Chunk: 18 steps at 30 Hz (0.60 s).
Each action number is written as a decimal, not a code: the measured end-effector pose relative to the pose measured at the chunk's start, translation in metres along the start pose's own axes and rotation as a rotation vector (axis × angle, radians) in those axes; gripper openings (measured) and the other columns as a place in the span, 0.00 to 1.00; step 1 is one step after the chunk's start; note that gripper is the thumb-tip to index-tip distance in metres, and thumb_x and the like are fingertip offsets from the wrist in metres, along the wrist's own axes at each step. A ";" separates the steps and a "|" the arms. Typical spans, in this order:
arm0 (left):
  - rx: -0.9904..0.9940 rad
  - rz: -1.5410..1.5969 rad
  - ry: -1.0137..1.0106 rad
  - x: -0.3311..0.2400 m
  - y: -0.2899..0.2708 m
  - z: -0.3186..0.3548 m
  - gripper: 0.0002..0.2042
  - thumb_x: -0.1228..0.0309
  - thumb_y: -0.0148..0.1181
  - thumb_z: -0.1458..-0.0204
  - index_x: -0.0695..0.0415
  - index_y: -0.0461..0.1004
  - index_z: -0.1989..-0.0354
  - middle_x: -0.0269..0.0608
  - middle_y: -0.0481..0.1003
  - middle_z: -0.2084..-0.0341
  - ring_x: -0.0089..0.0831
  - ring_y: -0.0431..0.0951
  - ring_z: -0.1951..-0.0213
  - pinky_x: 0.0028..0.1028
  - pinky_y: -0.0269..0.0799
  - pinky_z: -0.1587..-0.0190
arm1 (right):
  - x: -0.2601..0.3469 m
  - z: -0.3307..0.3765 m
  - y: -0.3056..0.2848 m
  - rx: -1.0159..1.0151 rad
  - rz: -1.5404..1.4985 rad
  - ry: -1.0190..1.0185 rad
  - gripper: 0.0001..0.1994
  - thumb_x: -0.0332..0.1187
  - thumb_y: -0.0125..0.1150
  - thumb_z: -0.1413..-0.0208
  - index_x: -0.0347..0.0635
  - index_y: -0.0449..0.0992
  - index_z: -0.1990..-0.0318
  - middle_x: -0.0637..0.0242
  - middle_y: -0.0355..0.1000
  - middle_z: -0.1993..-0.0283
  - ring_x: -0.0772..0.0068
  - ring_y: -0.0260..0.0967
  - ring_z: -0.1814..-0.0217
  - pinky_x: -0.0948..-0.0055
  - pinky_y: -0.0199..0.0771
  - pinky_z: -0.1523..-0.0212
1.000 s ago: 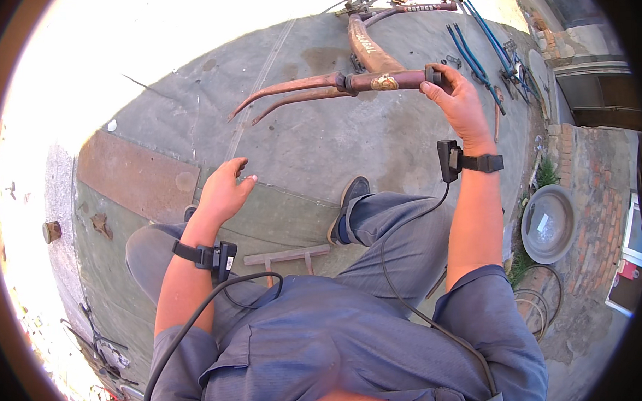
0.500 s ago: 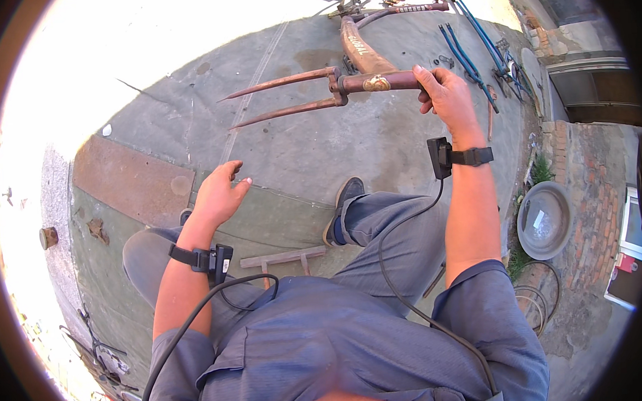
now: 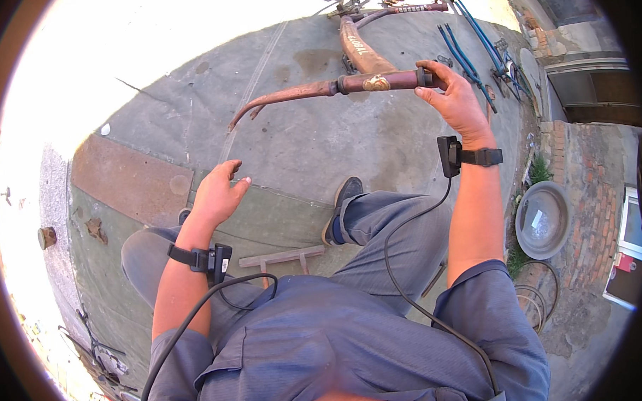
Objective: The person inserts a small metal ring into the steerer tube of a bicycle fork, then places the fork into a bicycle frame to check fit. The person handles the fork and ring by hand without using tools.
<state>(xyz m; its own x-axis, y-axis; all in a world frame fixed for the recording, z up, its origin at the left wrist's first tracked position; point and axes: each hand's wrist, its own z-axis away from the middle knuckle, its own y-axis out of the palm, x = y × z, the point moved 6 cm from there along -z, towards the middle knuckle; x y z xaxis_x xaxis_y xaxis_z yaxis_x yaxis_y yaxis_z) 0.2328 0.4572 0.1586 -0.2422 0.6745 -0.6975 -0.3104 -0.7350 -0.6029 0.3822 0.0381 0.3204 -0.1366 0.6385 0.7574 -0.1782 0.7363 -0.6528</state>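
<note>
A reddish-brown bicycle frame (image 3: pixel 363 52) lies ahead of me, its worn paint showing light lettering. Its head tube (image 3: pixel 398 80), with an oval emblem, runs crosswise, and a rusty front fork (image 3: pixel 292 93) extends leftward from it. The fork is seen nearly edge-on, its two curved tips pointing left. At the tube's right end, my right hand (image 3: pixel 453 100) is closed on the fork's top, thumb below and fingers above. My left hand (image 3: pixel 220 195) hovers over my left leg, apart from the fork, thumb and fingers spread and holding nothing.
Two blue forked bicycle tubes (image 3: pixel 468 64) lie at the far right. A round metal basin (image 3: pixel 543 221) stands right, beside a brick edge and coiled hose (image 3: pixel 540 295). A brown board (image 3: pixel 131 180) lies left; a wooden stool (image 3: pixel 282 257) is between my legs.
The fork has turned about its long axis, from both blades showing side by side to nearly edge-on. My right hand has shifted slightly right and rolled with it; my left stayed put.
</note>
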 end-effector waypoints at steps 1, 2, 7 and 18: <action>-0.004 0.015 -0.009 0.000 0.000 0.000 0.25 0.64 0.66 0.42 0.65 0.74 0.39 0.59 0.77 0.44 0.50 0.78 0.43 0.41 0.74 0.40 | -0.002 0.000 0.000 -0.011 0.025 0.037 0.25 0.31 0.72 0.42 0.38 0.75 0.38 0.67 0.78 0.49 0.75 0.73 0.48 0.72 0.72 0.43; 0.000 0.000 0.000 0.000 0.000 0.000 0.25 0.64 0.65 0.42 0.65 0.74 0.39 0.59 0.77 0.44 0.50 0.78 0.43 0.41 0.74 0.41 | -0.002 0.000 -0.001 -0.014 0.036 0.049 0.25 0.32 0.72 0.42 0.38 0.75 0.38 0.67 0.78 0.50 0.76 0.73 0.49 0.73 0.73 0.44; -0.009 0.021 0.000 0.001 0.000 0.000 0.25 0.64 0.66 0.42 0.65 0.74 0.39 0.58 0.77 0.45 0.50 0.79 0.44 0.41 0.74 0.41 | -0.008 -0.001 0.000 -0.020 0.014 0.118 0.26 0.35 0.74 0.42 0.36 0.75 0.38 0.68 0.78 0.54 0.78 0.74 0.55 0.76 0.74 0.51; -0.005 -0.035 0.029 -0.015 -0.006 0.004 0.24 0.65 0.65 0.42 0.65 0.73 0.39 0.57 0.76 0.44 0.51 0.78 0.43 0.40 0.73 0.41 | -0.010 -0.001 0.002 0.011 0.006 0.122 0.26 0.30 0.74 0.43 0.35 0.75 0.37 0.69 0.77 0.52 0.81 0.73 0.54 0.78 0.74 0.51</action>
<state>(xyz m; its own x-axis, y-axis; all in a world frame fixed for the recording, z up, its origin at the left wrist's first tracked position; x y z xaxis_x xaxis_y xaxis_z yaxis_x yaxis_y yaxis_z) 0.2344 0.4514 0.1742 -0.2041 0.6975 -0.6869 -0.3136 -0.7113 -0.6291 0.3838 0.0333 0.3118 -0.0177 0.6656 0.7461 -0.1889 0.7305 -0.6562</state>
